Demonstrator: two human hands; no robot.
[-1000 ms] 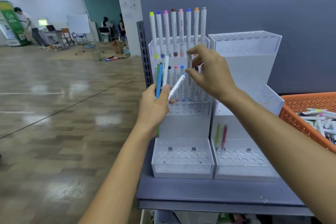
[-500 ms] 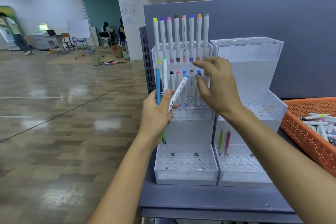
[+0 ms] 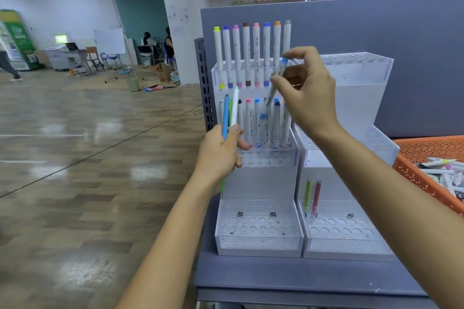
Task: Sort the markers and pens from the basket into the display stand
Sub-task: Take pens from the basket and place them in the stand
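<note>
Two clear tiered display stands sit side by side on a grey shelf; the left stand (image 3: 258, 236) has a full top row of white markers and several in its middle row. My right hand (image 3: 305, 93) pinches a white marker with blue caps (image 3: 272, 90), tilted, in front of the middle row. My left hand (image 3: 221, 155) grips a bundle of pens (image 3: 229, 113): a blue one, a green one and a white marker, held upright left of the stand. The right stand (image 3: 351, 236) holds a green pen (image 3: 307, 194) and a red pen (image 3: 316, 195) on its lowest tier.
An orange perforated basket (image 3: 426, 158) with several markers stands at the right edge. A grey partition (image 3: 376, 27) backs the stands. The shelf's front edge (image 3: 301, 293) is near me. Open wooden floor lies to the left, with people and desks far off.
My right hand has taken the blue-capped white marker out of my left hand's bundle and lifted it up and right, toward the middle row. My left hand stayed put with the remaining pens.
</note>
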